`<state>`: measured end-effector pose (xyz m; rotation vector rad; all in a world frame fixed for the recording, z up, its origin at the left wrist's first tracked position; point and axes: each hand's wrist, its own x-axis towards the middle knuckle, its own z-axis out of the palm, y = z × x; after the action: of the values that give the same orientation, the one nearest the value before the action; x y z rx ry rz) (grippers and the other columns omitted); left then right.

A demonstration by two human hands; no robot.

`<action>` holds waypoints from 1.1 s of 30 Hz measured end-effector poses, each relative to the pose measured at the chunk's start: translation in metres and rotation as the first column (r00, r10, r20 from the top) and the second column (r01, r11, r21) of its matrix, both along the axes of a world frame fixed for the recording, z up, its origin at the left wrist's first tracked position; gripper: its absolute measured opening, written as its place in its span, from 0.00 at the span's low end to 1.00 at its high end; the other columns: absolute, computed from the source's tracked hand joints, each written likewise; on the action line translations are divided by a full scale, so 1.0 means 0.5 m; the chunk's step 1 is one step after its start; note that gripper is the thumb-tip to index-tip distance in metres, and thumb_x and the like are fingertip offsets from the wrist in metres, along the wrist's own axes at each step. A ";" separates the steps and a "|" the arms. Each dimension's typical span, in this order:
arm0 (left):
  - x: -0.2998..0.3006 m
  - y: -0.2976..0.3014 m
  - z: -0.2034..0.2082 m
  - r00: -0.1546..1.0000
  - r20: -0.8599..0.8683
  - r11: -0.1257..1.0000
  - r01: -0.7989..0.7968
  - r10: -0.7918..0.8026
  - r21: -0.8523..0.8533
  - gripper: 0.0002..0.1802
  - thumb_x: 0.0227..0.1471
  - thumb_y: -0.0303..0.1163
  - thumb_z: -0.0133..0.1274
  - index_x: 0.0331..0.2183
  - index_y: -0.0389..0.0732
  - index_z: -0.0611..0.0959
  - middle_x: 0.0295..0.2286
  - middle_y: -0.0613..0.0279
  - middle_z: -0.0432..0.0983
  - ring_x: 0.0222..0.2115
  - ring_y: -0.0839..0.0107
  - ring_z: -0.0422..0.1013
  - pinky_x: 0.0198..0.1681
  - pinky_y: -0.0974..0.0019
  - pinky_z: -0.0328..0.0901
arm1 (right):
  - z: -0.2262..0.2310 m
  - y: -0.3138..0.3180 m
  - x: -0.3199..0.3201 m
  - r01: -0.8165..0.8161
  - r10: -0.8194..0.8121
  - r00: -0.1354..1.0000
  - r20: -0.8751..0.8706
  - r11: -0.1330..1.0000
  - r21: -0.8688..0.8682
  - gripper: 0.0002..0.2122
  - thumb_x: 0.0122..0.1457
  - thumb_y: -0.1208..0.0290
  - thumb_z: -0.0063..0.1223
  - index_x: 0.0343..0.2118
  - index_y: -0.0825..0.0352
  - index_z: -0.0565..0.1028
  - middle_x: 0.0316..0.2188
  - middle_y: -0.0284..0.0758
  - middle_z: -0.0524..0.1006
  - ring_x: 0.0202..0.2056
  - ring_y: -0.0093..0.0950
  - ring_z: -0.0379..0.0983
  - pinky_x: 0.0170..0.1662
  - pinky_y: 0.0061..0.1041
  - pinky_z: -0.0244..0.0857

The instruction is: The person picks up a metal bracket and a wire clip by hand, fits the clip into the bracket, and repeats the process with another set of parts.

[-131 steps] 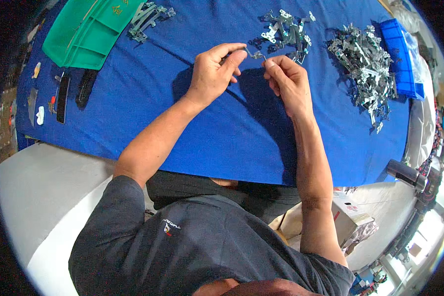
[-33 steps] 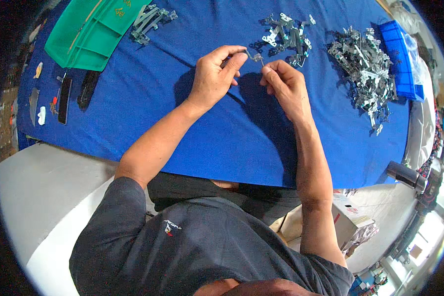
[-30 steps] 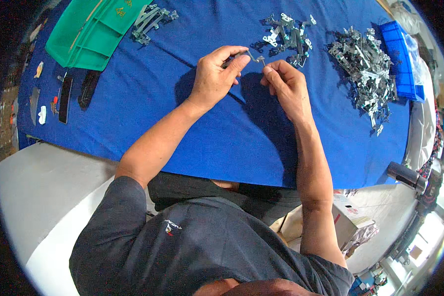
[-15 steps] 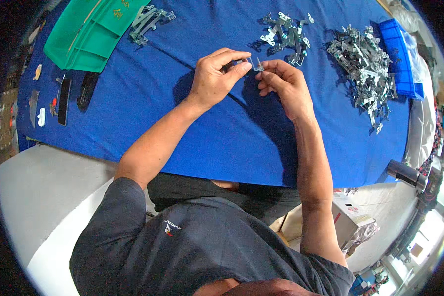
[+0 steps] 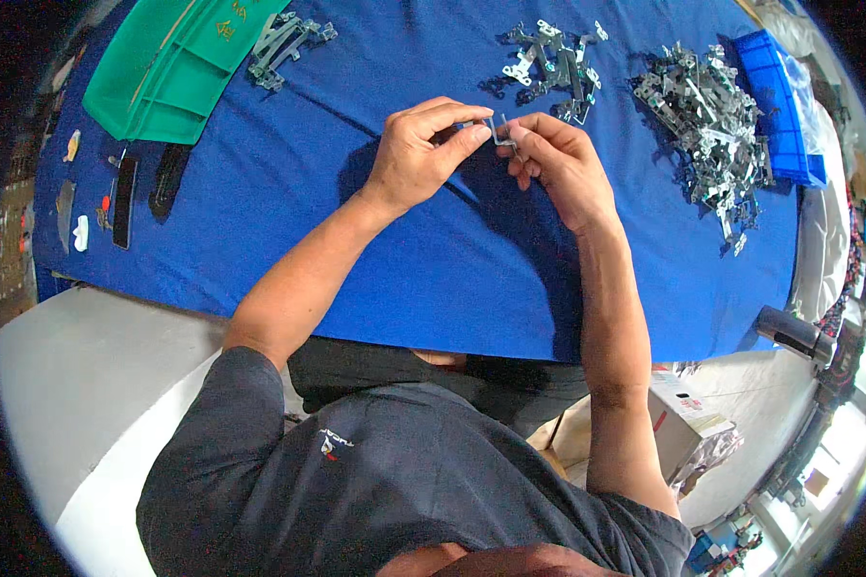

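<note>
Over the blue cloth, a small bent metal bracket is held between my two hands. My left hand pinches its left end between thumb and forefinger. On the other side, my right hand has its fingertips closed on the right end. The fingers cover parts of the bracket, so its full shape is hidden. Beyond my right hand lies a loose group of similar metal brackets. A larger heap of metal brackets is at the right.
A green plastic bin stands at the far left, with a few metal brackets beside it. A black strip-like object and small items lie at the left. A blue plastic bin borders the right heap. The blue tablecloth has creases.
The bracket has turned slightly between my fingers, and more of its bent profile shows. My right fingers have shifted a little. Both hands stay in about the same place.
</note>
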<state>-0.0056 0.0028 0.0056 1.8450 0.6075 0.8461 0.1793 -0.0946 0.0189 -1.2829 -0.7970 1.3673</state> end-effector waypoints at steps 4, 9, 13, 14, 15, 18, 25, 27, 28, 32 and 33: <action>-0.001 0.000 -0.002 0.996 0.017 0.995 0.090 -0.091 0.034 0.11 0.53 0.27 0.60 0.40 0.35 0.86 0.33 0.58 0.81 0.34 0.73 0.75 0.38 0.71 0.68 | -0.009 0.000 -0.001 0.026 -0.026 1.000 0.006 0.999 0.020 0.09 0.65 0.66 0.51 0.36 0.69 0.75 0.29 0.33 0.78 0.28 0.20 0.72 0.29 0.20 0.67; -0.002 -0.001 -0.001 0.993 -0.027 0.987 0.116 -0.113 0.109 0.12 0.56 0.30 0.58 0.41 0.35 0.85 0.33 0.59 0.81 0.31 0.75 0.75 0.34 0.72 0.70 | -0.014 0.006 -0.023 0.230 -0.229 0.973 -0.028 0.970 0.083 0.09 0.66 0.66 0.50 0.36 0.68 0.74 0.28 0.31 0.77 0.27 0.19 0.72 0.27 0.19 0.66; 0.008 0.004 -0.014 0.994 0.031 0.928 -0.086 0.104 -0.363 0.16 0.63 0.35 0.52 0.47 0.36 0.80 0.35 0.61 0.80 0.25 0.81 0.72 0.23 0.76 0.71 | -0.002 0.002 -0.030 0.203 -0.210 0.971 0.116 0.977 0.067 0.09 0.66 0.67 0.51 0.36 0.68 0.75 0.26 0.29 0.75 0.25 0.17 0.69 0.26 0.18 0.64; 0.010 0.004 -0.014 0.991 0.058 0.912 -0.084 0.117 -0.402 0.16 0.62 0.35 0.52 0.47 0.36 0.80 0.34 0.61 0.80 0.25 0.81 0.72 0.23 0.76 0.72 | -0.002 0.001 -0.029 0.203 -0.210 0.971 0.116 0.977 0.066 0.09 0.66 0.67 0.51 0.36 0.68 0.75 0.26 0.29 0.75 0.25 0.17 0.69 0.26 0.18 0.64; 0.011 0.004 -0.013 0.988 0.085 0.895 -0.080 0.130 -0.439 0.15 0.62 0.34 0.52 0.46 0.35 0.80 0.34 0.61 0.80 0.25 0.81 0.72 0.23 0.76 0.72 | -0.004 0.001 -0.028 0.150 -0.158 0.976 0.151 0.986 0.067 0.09 0.66 0.66 0.51 0.36 0.68 0.75 0.25 0.28 0.74 0.24 0.16 0.68 0.25 0.18 0.63; 0.008 0.004 -0.013 0.989 0.076 0.903 -0.085 0.129 -0.422 0.15 0.62 0.34 0.52 0.46 0.35 0.80 0.34 0.61 0.80 0.25 0.82 0.72 0.22 0.76 0.72 | -0.003 0.001 -0.032 0.109 -0.117 0.973 0.200 0.993 0.052 0.10 0.65 0.65 0.52 0.36 0.68 0.76 0.24 0.27 0.74 0.23 0.15 0.67 0.25 0.17 0.62; 0.005 0.001 -0.015 0.993 0.047 0.941 -0.089 0.109 -0.325 0.15 0.62 0.35 0.53 0.46 0.35 0.81 0.34 0.62 0.81 0.25 0.83 0.72 0.22 0.78 0.69 | 0.002 0.000 -0.027 0.105 -0.103 0.967 0.231 0.994 0.007 0.10 0.64 0.65 0.53 0.35 0.67 0.76 0.23 0.25 0.74 0.23 0.13 0.64 0.24 0.16 0.56; 0.006 -0.001 -0.014 0.993 0.027 0.944 -0.105 0.119 -0.314 0.15 0.61 0.35 0.53 0.46 0.36 0.81 0.34 0.63 0.81 0.24 0.84 0.71 0.22 0.79 0.68 | 0.001 0.001 -0.029 0.108 -0.106 0.967 0.232 0.994 0.005 0.10 0.64 0.65 0.53 0.34 0.67 0.76 0.23 0.25 0.74 0.22 0.13 0.63 0.24 0.17 0.56; 0.006 0.000 -0.014 0.992 0.026 0.944 -0.106 0.120 -0.313 0.15 0.61 0.35 0.53 0.46 0.36 0.81 0.34 0.63 0.81 0.24 0.84 0.71 0.22 0.79 0.68 | 0.001 0.001 -0.029 0.112 -0.109 0.966 0.234 0.994 0.001 0.10 0.64 0.65 0.53 0.34 0.68 0.76 0.23 0.25 0.74 0.22 0.12 0.63 0.25 0.17 0.56; 0.002 0.003 -0.016 0.994 -0.003 0.974 -0.104 0.106 -0.201 0.14 0.59 0.33 0.56 0.44 0.37 0.83 0.34 0.63 0.81 0.25 0.82 0.72 0.24 0.78 0.66 | 0.001 0.001 -0.031 0.108 -0.107 0.956 0.272 0.994 0.011 0.09 0.64 0.66 0.53 0.34 0.68 0.76 0.23 0.25 0.74 0.22 0.13 0.63 0.24 0.17 0.57; 0.001 0.005 -0.014 0.994 -0.036 0.991 -0.103 0.101 -0.080 0.13 0.57 0.32 0.58 0.42 0.37 0.84 0.34 0.62 0.81 0.26 0.80 0.73 0.26 0.77 0.68 | -0.003 0.001 -0.030 0.116 -0.116 0.951 0.287 0.993 0.018 0.08 0.64 0.67 0.53 0.35 0.68 0.76 0.23 0.25 0.74 0.23 0.13 0.63 0.24 0.17 0.56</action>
<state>-0.0049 0.0052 -0.0016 1.7682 0.7513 0.8480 0.1645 -0.0942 0.0173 -1.5259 -0.9032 1.0994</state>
